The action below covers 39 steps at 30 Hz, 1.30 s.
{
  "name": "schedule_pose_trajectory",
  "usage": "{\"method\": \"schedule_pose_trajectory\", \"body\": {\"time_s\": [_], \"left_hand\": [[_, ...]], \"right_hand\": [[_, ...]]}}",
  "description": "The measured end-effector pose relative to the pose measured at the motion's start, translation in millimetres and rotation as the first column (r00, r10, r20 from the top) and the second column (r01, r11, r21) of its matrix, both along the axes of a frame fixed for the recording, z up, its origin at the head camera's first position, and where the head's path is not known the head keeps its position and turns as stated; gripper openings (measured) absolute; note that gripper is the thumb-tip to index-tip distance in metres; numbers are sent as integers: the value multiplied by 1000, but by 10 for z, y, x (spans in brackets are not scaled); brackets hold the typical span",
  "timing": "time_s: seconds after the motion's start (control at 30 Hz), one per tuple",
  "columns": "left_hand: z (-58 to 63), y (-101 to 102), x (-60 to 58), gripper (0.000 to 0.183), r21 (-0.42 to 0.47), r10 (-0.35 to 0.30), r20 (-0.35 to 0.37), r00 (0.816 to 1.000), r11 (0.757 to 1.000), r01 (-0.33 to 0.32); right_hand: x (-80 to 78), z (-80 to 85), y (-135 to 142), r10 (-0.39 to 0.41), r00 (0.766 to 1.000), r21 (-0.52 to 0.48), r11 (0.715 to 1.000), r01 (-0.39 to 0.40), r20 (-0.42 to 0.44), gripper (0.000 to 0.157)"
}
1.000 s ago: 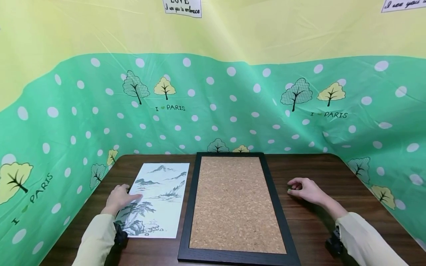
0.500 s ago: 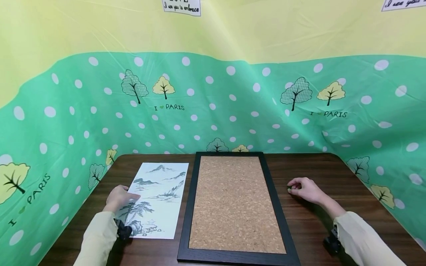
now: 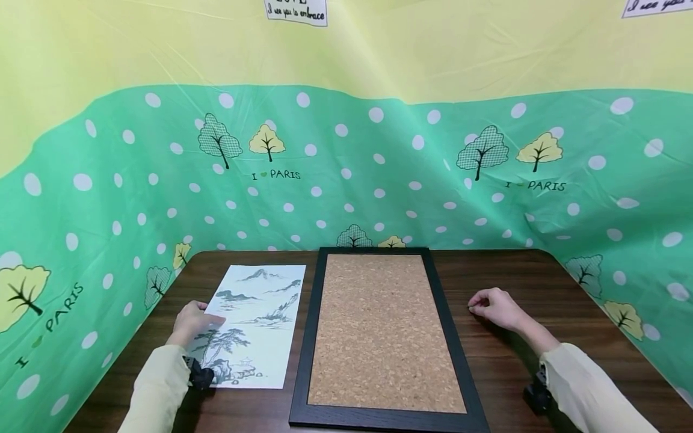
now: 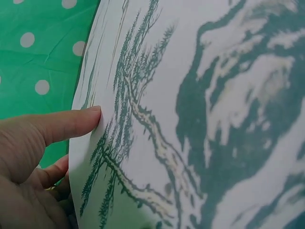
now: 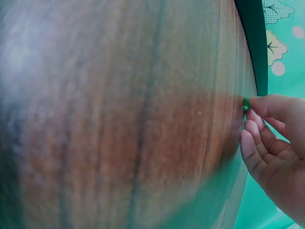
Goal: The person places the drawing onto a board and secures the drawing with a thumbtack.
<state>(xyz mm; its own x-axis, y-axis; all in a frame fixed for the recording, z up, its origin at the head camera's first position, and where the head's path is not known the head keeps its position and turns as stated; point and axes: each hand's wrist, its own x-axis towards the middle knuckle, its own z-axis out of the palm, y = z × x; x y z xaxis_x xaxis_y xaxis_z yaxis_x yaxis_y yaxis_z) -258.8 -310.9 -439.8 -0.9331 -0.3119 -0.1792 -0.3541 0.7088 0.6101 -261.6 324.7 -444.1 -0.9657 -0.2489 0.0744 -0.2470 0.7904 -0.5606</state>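
A white sheet of paper (image 3: 265, 337) printed with an ink landscape lies left of the frame. My left hand (image 3: 192, 323) holds its left edge, thumb on the printed face and the other fingers around behind the edge, as the left wrist view shows. A black-framed cork board (image 3: 384, 337) lies in the middle of the table. To its right, my right hand (image 3: 498, 307) is low over the wood, thumb and fingertip pinching a tiny green object (image 5: 246, 101). Most of that object is hidden by the fingertips, so its kind is unclear.
The dark wooden table (image 3: 520, 385) has rounded far corners. A green and yellow curtain (image 3: 379, 150) with printed trees hangs close behind and along both sides. Dark wrist cameras sit by both cuffs.
My left hand and the paper have shifted very slightly left. My right hand has barely moved; its fingertips now cover the green object that showed earlier.
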Motion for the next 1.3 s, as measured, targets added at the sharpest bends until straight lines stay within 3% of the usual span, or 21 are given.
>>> {"method": "schedule_pose_trajectory", "body": {"time_s": [0.37,0.6,0.7,0.87,1.3], "left_hand": [[17,-110,8,40,-9,-126,-23,992,992,125],[3,-186,33,31,157,-222,-33,975,962,224],[25,-202,41,29,204,-236,-38,971,949,239],[95,-232,35,27,209,-253,-69,965,942,262],[397,-338,6,27,146,-261,-176,949,947,287]], "right_hand": [[14,26,3,1,999,-21,1000,0,45,6],[30,61,22,-4,999,-14,1000,4,41,7],[32,70,26,6,999,-13,1000,-6,34,6],[24,92,23,18,999,-14,1000,-17,32,6],[18,153,-3,40,998,-38,999,-38,45,6]]}}
